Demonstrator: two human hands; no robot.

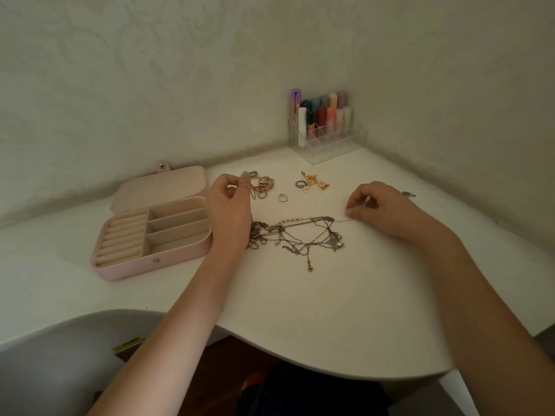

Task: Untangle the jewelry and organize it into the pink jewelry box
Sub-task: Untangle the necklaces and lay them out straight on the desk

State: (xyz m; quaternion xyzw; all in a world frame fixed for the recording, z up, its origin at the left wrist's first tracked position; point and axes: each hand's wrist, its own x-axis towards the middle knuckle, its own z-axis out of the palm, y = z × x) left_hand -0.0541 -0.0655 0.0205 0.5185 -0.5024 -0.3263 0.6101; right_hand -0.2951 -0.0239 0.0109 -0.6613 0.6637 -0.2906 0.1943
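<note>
Right hand [380, 205] pinched chain end [345, 221]; left hand [229, 202] pinched strand. Risk: opposed pulling would tighten knot in tangle [300, 235], or drag it off bench [330, 310].

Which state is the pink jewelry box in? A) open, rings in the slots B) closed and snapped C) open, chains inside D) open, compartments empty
D: the pink jewelry box lies with its lid back, ring rolls and compartments bare; the tangled chains lie on the white table.

No readable text, brand, number or sign anywhere I look; the coloured tubes in the clear plastic organizer [327, 139] are too blurred to read.
</note>
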